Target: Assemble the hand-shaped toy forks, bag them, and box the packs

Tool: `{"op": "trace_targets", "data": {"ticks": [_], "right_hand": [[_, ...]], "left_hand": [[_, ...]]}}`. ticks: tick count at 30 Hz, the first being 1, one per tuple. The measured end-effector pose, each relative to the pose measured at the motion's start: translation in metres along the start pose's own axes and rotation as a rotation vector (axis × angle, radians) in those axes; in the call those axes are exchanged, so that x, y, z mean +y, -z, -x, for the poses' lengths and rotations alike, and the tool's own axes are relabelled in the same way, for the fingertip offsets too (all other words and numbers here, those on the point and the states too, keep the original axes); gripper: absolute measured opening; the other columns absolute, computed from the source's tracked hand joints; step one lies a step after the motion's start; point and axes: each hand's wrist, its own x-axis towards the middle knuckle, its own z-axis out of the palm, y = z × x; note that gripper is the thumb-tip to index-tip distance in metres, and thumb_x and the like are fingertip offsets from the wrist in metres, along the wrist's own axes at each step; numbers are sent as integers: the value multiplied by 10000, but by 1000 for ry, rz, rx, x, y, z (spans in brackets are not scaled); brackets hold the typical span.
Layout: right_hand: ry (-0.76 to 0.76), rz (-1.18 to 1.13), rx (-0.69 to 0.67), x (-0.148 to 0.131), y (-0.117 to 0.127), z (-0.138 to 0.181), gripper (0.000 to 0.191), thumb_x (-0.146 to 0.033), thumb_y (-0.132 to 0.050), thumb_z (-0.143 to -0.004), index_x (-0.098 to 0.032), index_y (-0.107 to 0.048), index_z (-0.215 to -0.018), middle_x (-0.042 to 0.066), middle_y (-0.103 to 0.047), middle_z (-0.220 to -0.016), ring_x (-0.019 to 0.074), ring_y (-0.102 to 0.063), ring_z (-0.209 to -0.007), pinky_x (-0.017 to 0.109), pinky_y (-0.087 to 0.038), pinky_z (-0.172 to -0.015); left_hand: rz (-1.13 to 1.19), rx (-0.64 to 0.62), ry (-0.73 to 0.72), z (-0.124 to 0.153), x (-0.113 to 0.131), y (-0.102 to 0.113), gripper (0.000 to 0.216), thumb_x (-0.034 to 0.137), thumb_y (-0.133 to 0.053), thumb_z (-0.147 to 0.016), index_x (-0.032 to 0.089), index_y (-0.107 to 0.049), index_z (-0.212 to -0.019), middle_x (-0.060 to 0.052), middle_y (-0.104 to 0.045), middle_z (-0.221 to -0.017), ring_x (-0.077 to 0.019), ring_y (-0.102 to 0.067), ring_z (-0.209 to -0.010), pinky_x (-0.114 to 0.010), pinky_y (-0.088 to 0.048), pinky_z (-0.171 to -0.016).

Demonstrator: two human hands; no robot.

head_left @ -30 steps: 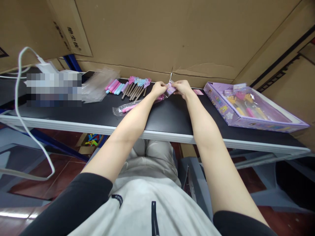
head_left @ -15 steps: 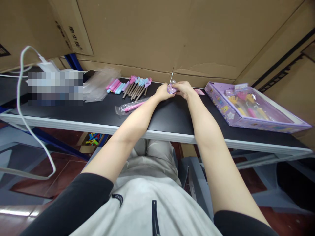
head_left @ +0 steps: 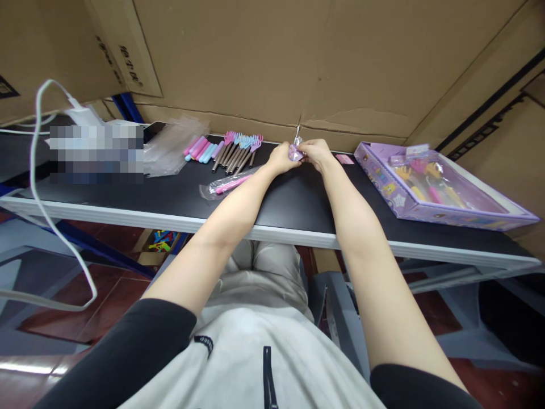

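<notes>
Near the back of the black table (head_left: 293,207), both hands meet around a small purple printed packet (head_left: 294,152) with clear plastic at its top. My left hand (head_left: 280,159) is closed on its left side. My right hand (head_left: 315,152) pinches it from the right; the fingers hide part of it. To the left lie several back scratchers (head_left: 239,149) with claw heads in pink, blue and purple and metal rods. Beside them is a row of pink, blue and purple handles (head_left: 203,149). A pink-handled piece in a clear sleeve (head_left: 213,190) lies partly behind my left forearm.
On the right stands a purple display box (head_left: 389,196) with a clear window and claw-headed pieces inside. Near it lie pink cards (head_left: 344,159). Clear plastic bags (head_left: 172,149) and a white cable (head_left: 32,165) are at left. Cardboard walls (head_left: 255,62) surround the table's back.
Both hands and the purple packet have shifted only slightly. My right wrist moved a little left, showing more of the pink cards.
</notes>
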Motion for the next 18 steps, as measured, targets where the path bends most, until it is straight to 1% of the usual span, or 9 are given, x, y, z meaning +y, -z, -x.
{"op": "trace_targets", "data": {"ticks": [2, 4, 6, 9, 13, 16, 18], "right_hand": [[23, 9, 10, 0, -2, 0, 317, 7, -674, -936, -160, -622, -672, -19, -546, -562, 90, -488, -554, 222, -518, -655], [21, -6, 13, 0, -3, -1, 309, 4, -670, -939, -161, -617, -683, -18, -556, -573, 89, -498, -562, 213, -500, -640], [-10, -35, 14, 1, -3, -4, 302, 2, -663, -938, -166, -604, -693, -20, -558, -580, 90, -510, -573, 206, -485, -631], [-62, -87, -2, 1, -2, -6, 325, -1, -647, -937, -180, -569, -677, -29, -536, -577, 93, -516, -579, 211, -479, -638], [-73, -75, -23, -2, 0, -3, 328, -19, -690, -919, -188, -565, -667, -25, -551, -609, 99, -524, -582, 242, -501, -680], [-19, 1, -1, -2, 0, -1, 303, -13, -686, -909, -178, -590, -673, -10, -568, -624, 101, -511, -591, 252, -500, -689], [36, 50, 27, 0, -1, -4, 275, -13, -690, -884, -178, -601, -682, -5, -573, -638, 113, -519, -618, 267, -523, -722]], "left_hand": [[20, 13, -6, 0, 0, 1, 385, 131, -879, -818, 136, -666, -1139, -217, -745, -1321, -405, -664, -1355, -405, -469, -1165], [52, 27, -18, -1, 0, 0, 373, 115, -880, -801, 159, -666, -1103, -193, -754, -1290, -393, -666, -1347, -398, -464, -1171], [74, 33, -30, -2, -1, -1, 382, 95, -881, -781, 172, -662, -1085, -172, -757, -1269, -382, -667, -1341, -395, -461, -1174], [85, 37, -44, -3, -1, -2, 401, 82, -884, -763, 169, -661, -1084, -171, -749, -1277, -384, -660, -1346, -395, -458, -1179], [33, 12, -59, -1, 1, 0, 391, 101, -865, -806, 147, -666, -1140, -203, -738, -1323, -398, -655, -1340, -415, -458, -1178], [-24, -14, -64, 1, 3, 1, 396, 129, -844, -856, 98, -662, -1205, -262, -713, -1383, -420, -646, -1352, -433, -459, -1181], [-46, -23, -65, 1, 4, 0, 431, 138, -843, -868, 80, -652, -1250, -278, -698, -1413, -423, -637, -1382, -432, -454, -1194]]}}
